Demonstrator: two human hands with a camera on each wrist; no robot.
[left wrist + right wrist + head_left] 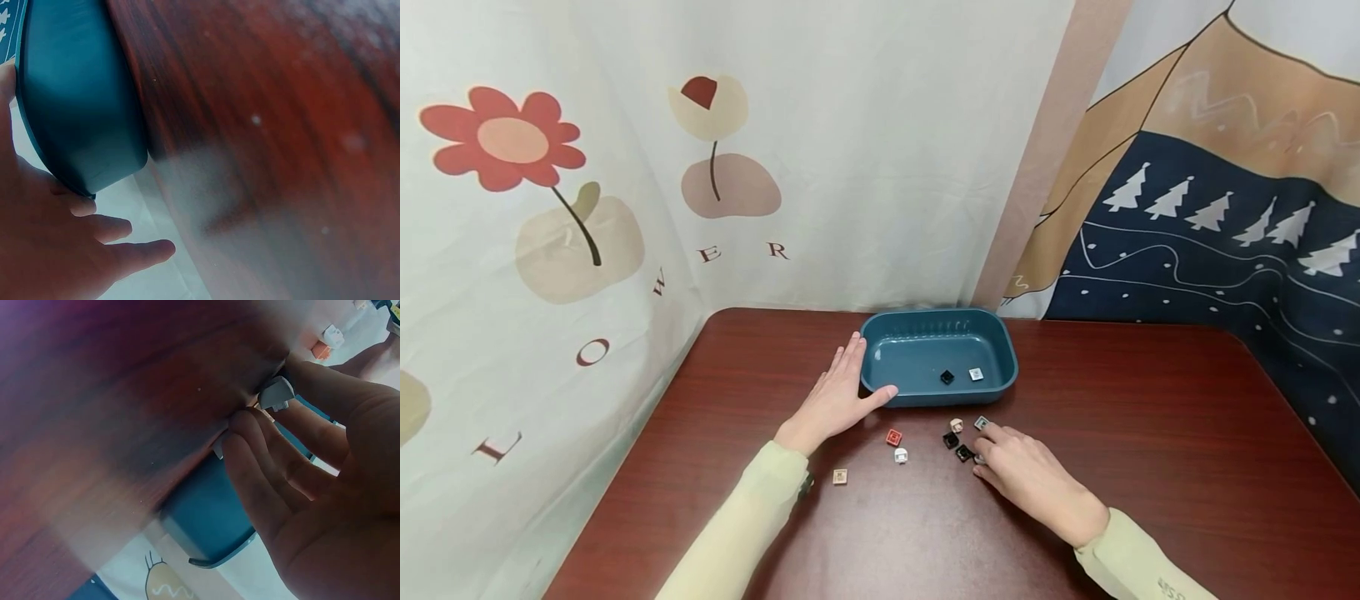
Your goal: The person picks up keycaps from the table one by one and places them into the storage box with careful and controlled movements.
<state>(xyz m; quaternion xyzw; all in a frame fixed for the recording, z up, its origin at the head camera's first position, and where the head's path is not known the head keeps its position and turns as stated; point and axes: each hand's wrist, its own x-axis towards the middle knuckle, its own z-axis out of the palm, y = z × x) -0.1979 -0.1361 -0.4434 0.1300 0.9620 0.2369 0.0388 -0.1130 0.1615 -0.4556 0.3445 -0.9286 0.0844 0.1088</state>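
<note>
My left hand [838,398] rests against the left end of a blue plastic tub [940,400], fingers straight and thumb along the front rim. In the left wrist view its fingers [140,253] spread past the tub's end. With the fingertips of my right hand [1026,471] I pinch a pale grey keycap [277,394] low over the table. Close by lie two black keycaps [951,439], a cream one [957,425] and a grey one [981,422]. Inside the tub sit a black keycap [947,377] and a white keycap [976,374].
Left of that group, a red keycap [893,437], a white keycap [901,456] and a beige keycap [840,477] lie apart on the dark red wooden table [1150,400]. Printed curtains [880,167] hang along the table's back and left side.
</note>
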